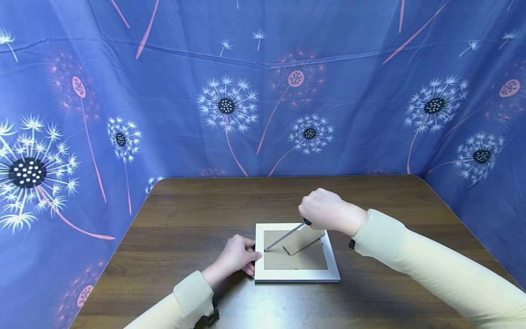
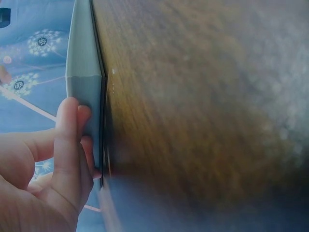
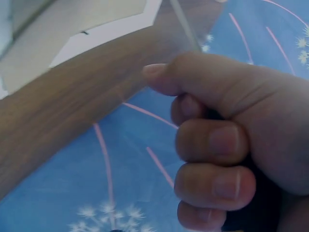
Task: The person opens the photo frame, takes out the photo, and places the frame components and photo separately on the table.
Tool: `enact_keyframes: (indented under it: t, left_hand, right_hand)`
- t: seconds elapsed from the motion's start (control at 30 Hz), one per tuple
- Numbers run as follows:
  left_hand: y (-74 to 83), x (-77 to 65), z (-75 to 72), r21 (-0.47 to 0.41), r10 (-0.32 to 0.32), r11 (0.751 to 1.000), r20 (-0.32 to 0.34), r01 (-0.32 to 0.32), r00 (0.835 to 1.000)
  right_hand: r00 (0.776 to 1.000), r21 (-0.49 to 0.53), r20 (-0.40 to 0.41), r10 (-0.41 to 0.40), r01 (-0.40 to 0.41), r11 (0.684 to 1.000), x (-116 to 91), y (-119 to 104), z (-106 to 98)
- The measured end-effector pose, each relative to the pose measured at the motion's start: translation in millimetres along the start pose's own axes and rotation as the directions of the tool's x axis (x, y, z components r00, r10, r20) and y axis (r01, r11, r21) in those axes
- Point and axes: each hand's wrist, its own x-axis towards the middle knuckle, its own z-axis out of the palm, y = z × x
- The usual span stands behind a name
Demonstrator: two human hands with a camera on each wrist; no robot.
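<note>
A white picture frame [image 1: 297, 275] lies on the table with its grey-beige backing board [image 1: 306, 262] facing up. My left hand [image 1: 236, 255] holds the frame's left side, thumb on the top face and fingers against the side edge; the left wrist view shows this hand [image 2: 65, 164] at the frame's edge [image 2: 86, 63]. In my right hand [image 1: 326, 210] is a screwdriver [image 1: 285, 237], gripped by its black handle. Its thin metal shaft slants down to the left, and the tip meets the inner left edge of the frame. Curled fingers [image 3: 212, 140] wrap the handle in the right wrist view.
On the backing board is a stand flap [image 1: 302, 240], its lower edge toward the middle. Small dark tabs sit along the frame's inner edge. The brown wooden table [image 1: 185, 214] ends at a blue dandelion-print cloth [image 1: 263, 91] behind and at the sides.
</note>
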Motion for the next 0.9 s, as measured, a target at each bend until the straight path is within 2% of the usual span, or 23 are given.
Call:
enact_keyframes:
  t: [0.3, 0.5, 0.73, 0.9]
  left_hand:
    - [-2.4, 1.5, 1.1, 0.012, 0.01, 1.0, 0.002, -0.01, 1.0]
    - [-4.3, 1.3, -0.5, -0.009, 0.003, 1.0, 0.004, -0.002, 1.0]
    - [-3.7, 0.6, -0.6, -0.017, 0.001, 1.0, 0.008, 0.0, 1.0]
    - [-4.4, 1.5, -0.4, -0.015, 0.026, 1.0, 0.02, -0.025, 0.999]
  right_hand:
    - [0.999, -0.051, 0.033, -0.019, 0.021, 0.998, 25, -7, -33]
    - [0.996, -0.089, 0.092, 0.011, -0.003, 0.996, 44, -17, -50]
    - [0.98, -0.196, 0.19, 0.062, -0.024, 0.98, 69, -35, -72]
    - [0.957, -0.264, 0.275, 0.089, -0.014, 0.965, 86, -48, -82]
